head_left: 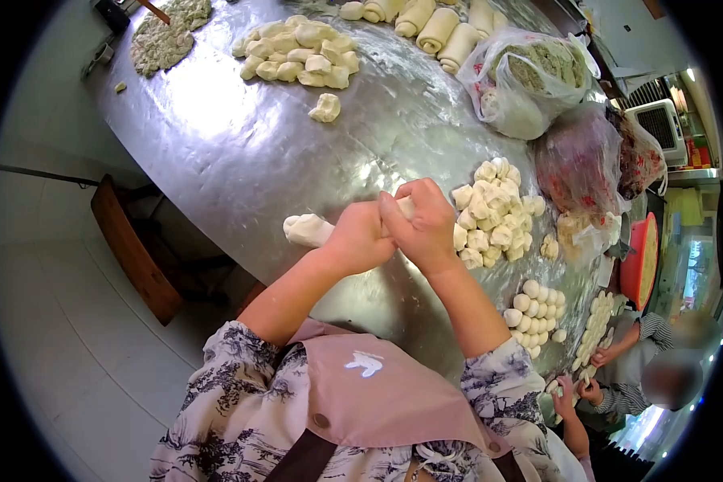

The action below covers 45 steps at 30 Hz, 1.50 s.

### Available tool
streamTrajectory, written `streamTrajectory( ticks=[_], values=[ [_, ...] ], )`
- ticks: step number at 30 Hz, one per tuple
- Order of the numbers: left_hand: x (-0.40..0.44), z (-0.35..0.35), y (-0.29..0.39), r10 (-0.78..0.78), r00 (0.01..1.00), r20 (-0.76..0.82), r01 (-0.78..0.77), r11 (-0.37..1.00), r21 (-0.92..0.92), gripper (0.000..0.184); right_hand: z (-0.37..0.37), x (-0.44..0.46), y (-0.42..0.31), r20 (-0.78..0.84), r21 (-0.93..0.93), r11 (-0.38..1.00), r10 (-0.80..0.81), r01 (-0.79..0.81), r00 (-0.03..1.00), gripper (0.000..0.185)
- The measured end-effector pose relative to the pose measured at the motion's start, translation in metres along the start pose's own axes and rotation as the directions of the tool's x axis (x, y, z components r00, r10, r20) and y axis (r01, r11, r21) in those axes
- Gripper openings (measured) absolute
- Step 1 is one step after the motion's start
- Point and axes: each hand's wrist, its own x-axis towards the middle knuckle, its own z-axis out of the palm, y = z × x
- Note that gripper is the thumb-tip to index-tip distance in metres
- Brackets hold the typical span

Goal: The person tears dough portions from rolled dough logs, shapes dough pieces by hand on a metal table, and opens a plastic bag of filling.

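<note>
My left hand is closed around a roll of white dough, whose thick end sticks out to the left over the metal table. Fingers bent, my right hand presses against the left one and grips the other end of the same roll. A bit of that dough shows between the right thumb and fingers; the rest is hidden in my hands. Close to my right hand is a heap of torn dough pieces. One loose dough lump lies farther off, below a pile of dough chunks.
Thick dough rolls lie at the back beside filled plastic bags. Smooth dough balls sit in rows at right, near a red basin. Other people's hands work dough at lower right. A wooden stool stands left of the table.
</note>
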Motion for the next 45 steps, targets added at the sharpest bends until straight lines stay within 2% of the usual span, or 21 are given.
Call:
streamTrajectory(
  ticks=[2, 4, 5, 7, 8, 10, 12, 13, 14, 16, 21, 22, 25, 26, 29, 30, 33, 36, 39, 42, 45],
  values=[
    [-0.003, -0.001, 0.005, 0.007, 1.000, -0.007, -0.007, 1.000, -0.009, 0.016, 0.006, 0.009, 0.014, -0.045, -0.039, 0.999, -0.032, 0.030, 0.998, 0.017],
    [-0.009, 0.003, 0.006, 0.241, 0.969, 0.046, -0.241, 0.970, 0.004, 0.015, 0.012, 0.026, 0.036, -0.067, -0.109, 0.993, -0.052, 0.045, 0.996, 0.023],
    [-0.013, 0.006, 0.007, 0.350, 0.934, 0.075, -0.352, 0.936, 0.010, 0.014, 0.008, 0.039, 0.046, -0.005, -0.163, 0.980, 0.112, -0.112, 0.994, 0.027],
    [-0.021, 0.009, 0.030, 0.239, 0.957, 0.165, -0.237, 0.971, -0.032, 0.017, 0.005, 0.067, 0.056, 0.114, -0.291, 0.878, 0.426, -0.380, 0.898, 0.038],
    [-0.020, 0.011, 0.018, 0.180, 0.978, 0.105, -0.183, 0.983, 0.019, 0.022, 0.014, 0.086, 0.055, 0.156, -0.045, 0.911, 0.411, -0.409, 0.898, 0.039],
    [-0.011, 0.013, 0.013, 0.064, 0.994, 0.088, -0.071, 0.994, 0.081, 0.046, 0.016, 0.108, 0.050, 0.192, 0.424, 0.789, 0.402, -0.445, 0.895, 0.044],
    [-0.013, 0.007, 0.027, -0.095, 0.989, 0.118, 0.080, 0.988, 0.130, 0.073, 0.004, 0.111, 0.017, 0.253, 0.613, 0.658, 0.361, -0.438, 0.898, 0.049],
    [-0.015, 0.007, 0.026, -0.068, 0.993, 0.093, 0.056, 0.990, 0.130, 0.086, 0.002, 0.114, 0.001, 0.289, 0.699, 0.572, 0.322, -0.428, 0.902, 0.053],
    [-0.014, 0.009, 0.023, -0.035, 0.997, 0.067, 0.026, 0.991, 0.133, 0.098, 0.004, 0.109, 0.008, 0.207, 0.495, 0.818, 0.215, -0.292, 0.954, 0.066],
    [-0.011, 0.011, 0.015, 0.030, 0.999, -0.029, -0.025, 0.987, 0.159, 0.117, -0.004, 0.081, 0.014, 0.291, 0.303, 0.923, 0.147, -0.237, 0.945, 0.061],
    [-0.005, 0.020, -0.002, 0.090, 0.970, -0.227, -0.048, 0.982, 0.184, 0.129, -0.026, -0.002, 0.019, 0.480, 0.122, 0.943, 0.216, -0.309, 0.850, 0.047],
    [-0.004, 0.017, 0.005, -0.011, 0.985, -0.173, 0.015, 1.000, 0.021, 0.123, -0.025, -0.013, 0.019, 0.429, 0.164, 0.976, 0.063, -0.146, 0.901, 0.041],
    [0.000, 0.020, -0.006, 0.112, 0.990, -0.081, -0.109, 0.993, 0.046, 0.118, -0.021, -0.028, 0.017, 0.406, 0.064, 0.994, 0.059, -0.093, 0.912, 0.027],
    [-0.002, 0.019, -0.011, 0.222, 0.970, -0.103, -0.220, 0.975, 0.034, 0.099, -0.021, -0.028, 0.015, 0.331, 0.086, 0.995, 0.025, -0.057, 0.943, 0.021],
    [-0.002, 0.010, -0.015, 0.264, 0.962, 0.071, -0.272, 0.949, 0.163, 0.076, -0.021, -0.027, 0.014, 0.209, 0.137, 0.984, 0.087, -0.118, 0.974, 0.018],
    [-0.007, 0.008, 0.004, 0.095, 0.995, 0.038, -0.097, 0.993, 0.070, 0.055, -0.022, -0.023, 0.009, 0.184, 0.122, 0.989, 0.061, -0.085, 0.981, 0.016],
    [-0.001, 0.011, -0.004, 0.113, 0.993, 0.026, -0.115, 0.984, 0.134, 0.042, -0.016, -0.024, 0.010, 0.088, 0.044, 0.999, 0.006, -0.010, 0.996, 0.014],
    [-0.003, 0.009, 0.004, 0.002, 0.998, 0.059, -0.006, 0.997, 0.077, 0.028, -0.018, -0.029, 0.010, 0.124, 0.020, 0.998, 0.062, -0.065, 0.990, 0.017],
    [-0.002, 0.012, -0.006, 0.110, 0.992, 0.062, -0.111, 0.994, 0.003, 0.017, -0.020, -0.025, 0.002, 0.136, -0.019, 1.000, 0.001, 0.002, 0.991, 0.025],
    [0.000, 0.014, -0.008, 0.042, 0.998, 0.039, -0.041, 0.999, -0.008, 0.013, -0.009, -0.020, 0.005, 0.052, -0.084, 0.996, 0.010, -0.005, 0.999, 0.026],
    [0.002, 0.005, -0.004, 0.100, 0.994, 0.036, -0.104, 0.990, 0.098, 0.015, 0.000, -0.012, 0.006, -0.010, -0.076, 0.997, 0.029, -0.030, 1.000, 0.022]
  ],
)
